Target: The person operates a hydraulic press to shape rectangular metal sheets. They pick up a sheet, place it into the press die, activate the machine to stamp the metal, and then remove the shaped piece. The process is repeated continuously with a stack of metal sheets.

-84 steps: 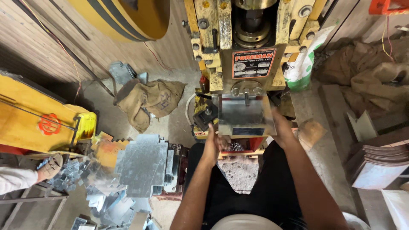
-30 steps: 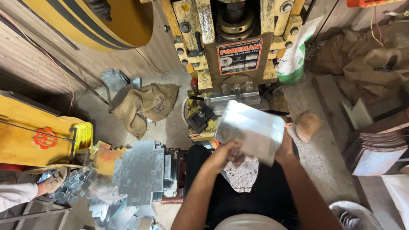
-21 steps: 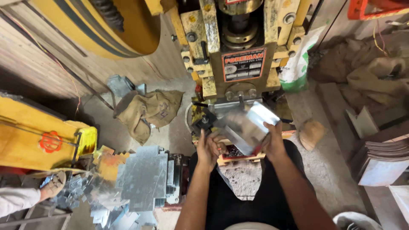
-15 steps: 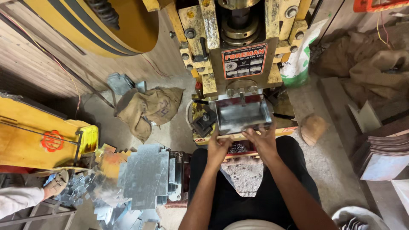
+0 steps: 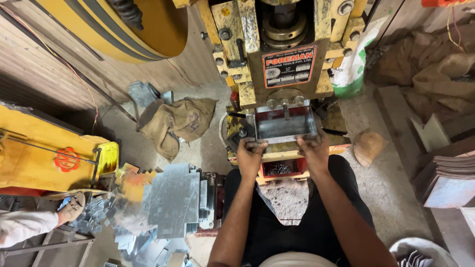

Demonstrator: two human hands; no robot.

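A shiny metal tray-shaped sheet [image 5: 286, 123] sits under the ram of a yellow press machine [image 5: 277, 54]. My left hand [image 5: 250, 154] grips its near left edge. My right hand [image 5: 312, 151] grips its near right edge. Both arms reach forward from my lap, over my dark trousers. Below the tray, a red bin [image 5: 280, 169] holds dark scrap bits.
A stack of flat metal sheets [image 5: 175, 200] lies to my left, with loose offcuts [image 5: 106, 222] beside it. Another person's gloved hand [image 5: 71, 207] rests at the far left. A burlap sack [image 5: 173, 121], a yellow machine [image 5: 47, 155] and stacked sheets [image 5: 448, 178] surround me.
Both hands lifted a metal sheet in front of me, turned it, then pushed it forward into the press. It now lies flat under the ram, with both hands at its near edge.
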